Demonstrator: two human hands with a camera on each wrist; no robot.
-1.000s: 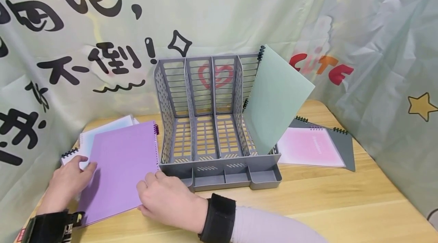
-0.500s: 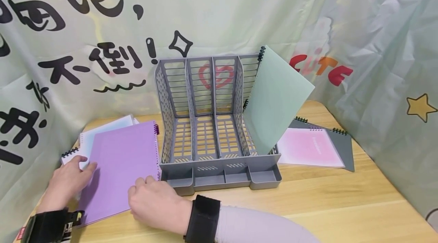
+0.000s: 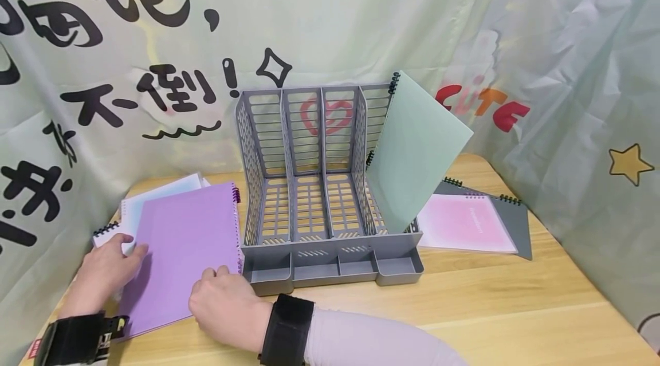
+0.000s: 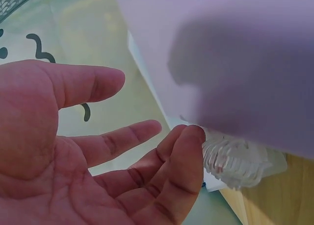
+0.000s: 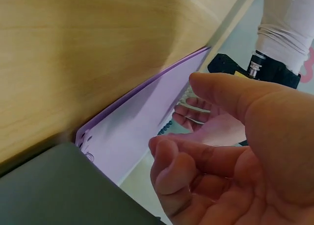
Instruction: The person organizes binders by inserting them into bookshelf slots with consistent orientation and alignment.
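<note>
A purple spiral notebook lies at the left of the table, over a light-blue notebook. My left hand is at its left edge. In the left wrist view, the left hand's thumb stands away from the fingers, whose tips are by the cover's edge; whether they touch it I cannot tell. Above the notebook's lower right part is my right hand. The right wrist view shows its thumb apart from loosely bent fingers, with nothing between them.
A grey file organizer with upright dividers and small front trays stands mid-table. One pale-green notebook leans in its right slot. To the right lie a pink notebook and a dark-grey one. Printed cloth hangs behind.
My right hand has moved left and slightly down, from the purple notebook's right edge near the organizer's front. The left hand and the notebook have stayed nearly in place.
</note>
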